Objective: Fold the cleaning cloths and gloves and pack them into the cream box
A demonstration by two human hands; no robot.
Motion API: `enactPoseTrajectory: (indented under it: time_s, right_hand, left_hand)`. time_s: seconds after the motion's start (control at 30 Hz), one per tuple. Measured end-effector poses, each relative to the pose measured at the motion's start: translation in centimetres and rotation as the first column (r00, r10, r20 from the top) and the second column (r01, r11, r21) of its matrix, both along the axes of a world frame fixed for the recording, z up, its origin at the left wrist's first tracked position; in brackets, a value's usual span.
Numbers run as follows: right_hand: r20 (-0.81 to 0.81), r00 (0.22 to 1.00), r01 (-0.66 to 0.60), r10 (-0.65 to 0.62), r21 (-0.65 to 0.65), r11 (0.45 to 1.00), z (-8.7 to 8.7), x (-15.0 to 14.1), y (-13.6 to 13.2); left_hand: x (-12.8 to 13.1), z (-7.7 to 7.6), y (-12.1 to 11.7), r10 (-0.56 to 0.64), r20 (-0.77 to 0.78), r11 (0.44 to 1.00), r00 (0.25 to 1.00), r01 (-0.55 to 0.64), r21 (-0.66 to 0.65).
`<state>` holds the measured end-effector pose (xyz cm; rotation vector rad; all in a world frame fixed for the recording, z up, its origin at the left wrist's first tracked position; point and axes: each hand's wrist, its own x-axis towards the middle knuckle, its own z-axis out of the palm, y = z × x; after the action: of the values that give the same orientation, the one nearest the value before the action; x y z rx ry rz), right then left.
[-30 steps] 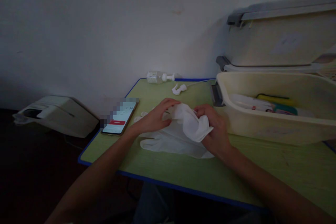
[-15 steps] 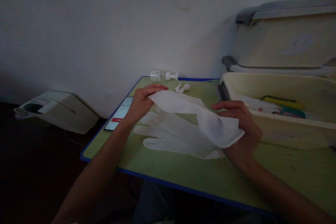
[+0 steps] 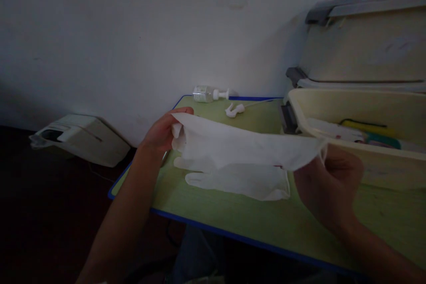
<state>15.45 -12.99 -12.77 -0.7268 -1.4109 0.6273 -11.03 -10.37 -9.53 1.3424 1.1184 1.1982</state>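
Observation:
A white disposable glove [image 3: 239, 144] is stretched sideways between my two hands, above the table. My left hand [image 3: 163, 131] pinches its finger end, and the fingertips there are partly hidden behind the glove. At the cuff end, my right hand [image 3: 329, 182] is closed on the rim. Underneath, a second white glove [image 3: 242, 182] lies flat on the green table [image 3: 213, 213], its fingers toward the left and its upper part covered by the held one.
A clear pump bottle [image 3: 203, 93] lies on its side at the back edge. Near it rests a white spray nozzle [image 3: 234, 110] with a tube. An open cream bin [image 3: 353, 146] holding several packs stands at right. A white bin [image 3: 89, 137] is left of the table.
My hands have moved apart, pulling the upper glove out straight. My right hand has shifted right and now grips the cuff rim. My left hand now hides most of the phone.

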Motion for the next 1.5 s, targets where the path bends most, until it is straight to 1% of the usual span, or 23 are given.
enactPoseTrajectory:
  time_s: [0.1,0.2,0.27,0.37,0.4,0.47,0.57,0.63,0.73,0.8,0.87,0.93,1.0,1.07,1.13,1.2,1.27,1.33,1.43,1.5]
  right_hand:
    - [-0.076,0.997,-0.016,0.017,0.011,1.0,0.5,-0.3,0.0]
    - [-0.064,0.997,-0.047,0.048,0.016,0.999,0.8,-0.6,0.3]
    - [0.011,1.0,-0.022,0.021,0.021,1.0,0.9,-0.6,0.6]
    - [0.222,0.975,0.011,-0.02,0.04,0.999,1.0,-0.3,0.5]
    - [0.284,0.959,-0.007,0.004,0.009,1.0,1.0,-0.1,0.3]
    - [0.33,0.94,-0.048,0.086,-0.121,0.991,1.1,0.2,-0.3]
    - [0.314,0.931,-0.067,0.188,-0.359,0.931,0.7,0.8,-1.2]
    - [0.342,0.914,-0.047,0.219,-0.447,0.893,0.0,1.4,-1.5]
    - [0.402,0.885,-0.008,0.233,-0.487,0.874,-1.4,2.2,-1.6]
    - [0.436,0.869,0.009,0.234,-0.486,0.874,-2.0,2.6,-1.8]
    - [0.457,0.858,0.027,0.234,-0.495,0.868,-2.3,2.8,-2.2]
    - [0.457,0.86,0.047,0.227,-0.514,0.857,-2.5,2.8,-2.7]
    - [0.474,0.858,0.077,0.199,-0.501,0.862,-2.7,2.7,-3.1]
    - [0.524,0.837,0.121,0.154,-0.454,0.883,-2.9,2.7,-3.4]
    - [0.584,0.805,0.164,0.107,-0.391,0.906,-3.2,2.7,-3.4]
    - [0.631,0.772,0.175,0.079,-0.329,0.928,-3.4,2.8,-3.4]
    - [0.663,0.746,0.152,0.068,-0.269,0.951,-3.5,2.8,-3.3]
    - [0.673,0.736,0.104,0.074,-0.221,0.97,-3.5,2.9,-3.3]
    - [0.646,0.755,0.001,0.111,-0.171,0.985,-3.4,3.1,-3.6]
    - [0.629,0.766,-0.029,0.13,-0.168,0.985,-3.3,3.2,-4.0]
  left_hand:
    - [-0.4,-0.1,0.0,0.042,-0.101,0.996,0.994,-0.05,-0.074]
    - [-0.3,-0.2,0.0,0.059,-0.127,0.988,0.99,-0.076,-0.133]
    - [-0.2,-0.1,-0.1,0.067,-0.139,0.981,0.988,-0.091,-0.169]
    - [-0.3,0.3,-0.4,0.045,-0.195,0.972,0.98,-0.088,-0.219]
    - [-0.5,0.4,-0.6,0.029,-0.225,0.968,0.974,-0.084,-0.236]
    - [-1.0,0.6,-1.0,-0.026,-0.277,0.961,0.961,-0.052,-0.272]
    - [-1.4,0.1,-1.4,-0.151,-0.365,0.943,0.919,0.023,-0.333]
    - [-1.4,-0.8,-1.1,-0.239,-0.45,0.934,0.86,0.079,-0.347]
    - [-1.0,-2.3,0.0,-0.353,-0.554,0.92,0.754,0.174,-0.35]
    - [-0.7,-3.1,0.8,-0.386,-0.583,0.914,0.714,0.214,-0.344]
    - [-0.5,-3.3,1.5,-0.395,-0.599,0.914,0.697,0.231,-0.334]
    - [-0.3,-3.2,1.8,-0.414,-0.613,0.907,0.673,0.245,-0.344]
    - [-0.1,-2.8,1.9,-0.44,-0.624,0.895,0.646,0.256,-0.366]
    - [0.1,-2.5,2.0,-0.448,-0.636,0.892,0.629,0.263,-0.368]
    - [0.2,-2.3,2.0,-0.435,-0.653,0.9,0.62,0.272,-0.341]
    - [0.1,-2.3,2.1,-0.419,-0.669,0.908,0.614,0.285,-0.308]
    - [-0.2,-2.5,2.2,-0.404,-0.658,0.914,0.636,0.265,-0.306]
    - [-0.5,-2.6,2.1,-0.396,-0.637,0.915,0.662,0.224,-0.335]
    - [-0.8,-2.8,2.1,-0.359,-0.637,0.922,0.682,0.153,-0.356]
    - [-0.8,-2.8,2.3,-0.35,-0.638,0.921,0.685,0.129,-0.368]
